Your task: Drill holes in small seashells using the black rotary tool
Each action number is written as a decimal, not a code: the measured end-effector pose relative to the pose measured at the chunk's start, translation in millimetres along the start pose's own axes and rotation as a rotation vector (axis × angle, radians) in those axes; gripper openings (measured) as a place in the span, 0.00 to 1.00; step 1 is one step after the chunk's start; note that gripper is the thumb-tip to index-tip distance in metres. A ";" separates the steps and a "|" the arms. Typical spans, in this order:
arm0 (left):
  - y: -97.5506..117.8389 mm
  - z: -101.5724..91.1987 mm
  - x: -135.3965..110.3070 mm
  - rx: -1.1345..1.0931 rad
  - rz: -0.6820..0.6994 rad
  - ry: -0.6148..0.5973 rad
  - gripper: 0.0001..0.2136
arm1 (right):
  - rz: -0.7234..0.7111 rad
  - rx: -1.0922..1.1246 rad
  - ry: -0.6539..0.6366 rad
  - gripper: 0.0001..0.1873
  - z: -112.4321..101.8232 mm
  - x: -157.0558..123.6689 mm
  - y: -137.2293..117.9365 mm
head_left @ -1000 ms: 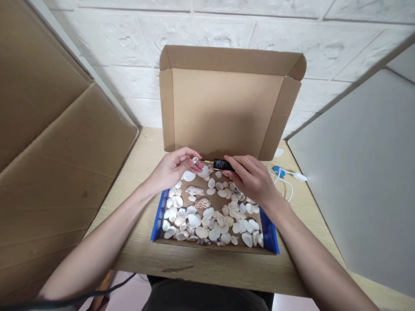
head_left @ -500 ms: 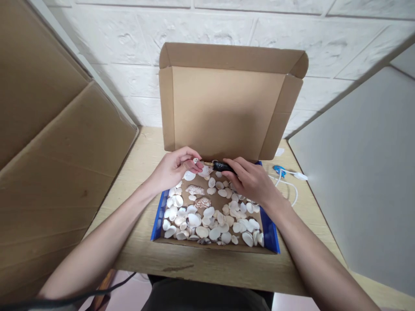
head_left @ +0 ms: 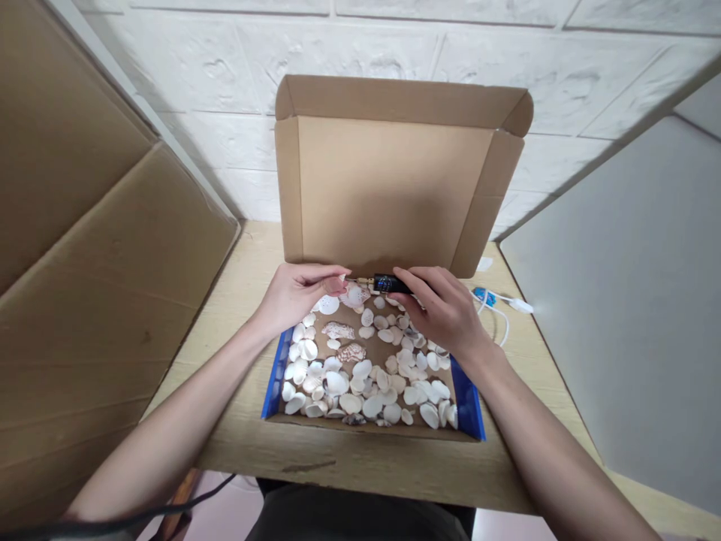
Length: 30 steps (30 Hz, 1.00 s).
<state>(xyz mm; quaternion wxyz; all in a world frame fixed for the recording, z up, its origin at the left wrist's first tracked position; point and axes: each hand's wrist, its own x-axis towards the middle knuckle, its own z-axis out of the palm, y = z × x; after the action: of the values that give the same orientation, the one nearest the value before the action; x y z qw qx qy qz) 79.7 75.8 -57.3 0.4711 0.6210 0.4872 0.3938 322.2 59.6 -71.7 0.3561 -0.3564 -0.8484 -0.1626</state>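
Between the thumb and fingers of my left hand [head_left: 298, 295] is a small whitish shell [head_left: 342, 278], mostly covered by the fingertips. My right hand [head_left: 442, 306] is closed around a black mini drill [head_left: 387, 282] with a brass-coloured chuck. Its thin bit points left and reaches the held shell; whether it has gone in I cannot tell. Both hands are above the back part of an open cardboard box with blue side walls [head_left: 470, 408]. Many white and cream shells [head_left: 338, 383] lie loose in the box, with two brown-speckled ones [head_left: 351, 352] near the middle left.
The box's raised lid [head_left: 388, 180] stands against a white brick-patterned wall [head_left: 349, 52]. On the wooden table [head_left: 248, 443], a white cable [head_left: 505, 330] and a small blue item [head_left: 484, 297] lie to the right. Cardboard [head_left: 129, 278] flanks the left, a pale panel [head_left: 636, 300] the right.
The drill has turned more level, and its bit now meets the shell in my left hand. My left fingers have straightened and shifted slightly. The shells in the box are unmoved.
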 end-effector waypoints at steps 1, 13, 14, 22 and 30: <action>0.3 0.0 0.2 0.007 0.004 0.007 0.13 | 0.001 0.001 -0.001 0.16 0.0 0.0 0.0; -2.3 -0.7 1.4 0.022 -0.068 -0.009 0.15 | 0.107 0.149 -0.145 0.13 2.9 -3.3 -3.0; -2.5 -0.7 1.3 0.015 -0.073 -0.009 0.15 | 0.109 0.138 -0.144 0.13 3.0 -3.4 -3.1; -2.0 -0.5 1.8 -0.022 -0.079 0.000 0.16 | 0.044 0.058 -0.051 0.14 1.3 0.5 -1.2; -4.0 0.2 1.7 -0.120 -0.103 0.007 0.16 | 0.055 0.117 -0.079 0.13 2.8 -1.5 -2.2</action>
<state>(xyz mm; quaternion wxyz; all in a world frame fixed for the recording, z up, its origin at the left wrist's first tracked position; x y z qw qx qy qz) 79.3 77.7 -61.2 0.5253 0.5643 0.4958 0.3997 320.0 58.8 -74.8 0.3471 -0.3643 -0.8596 -0.0888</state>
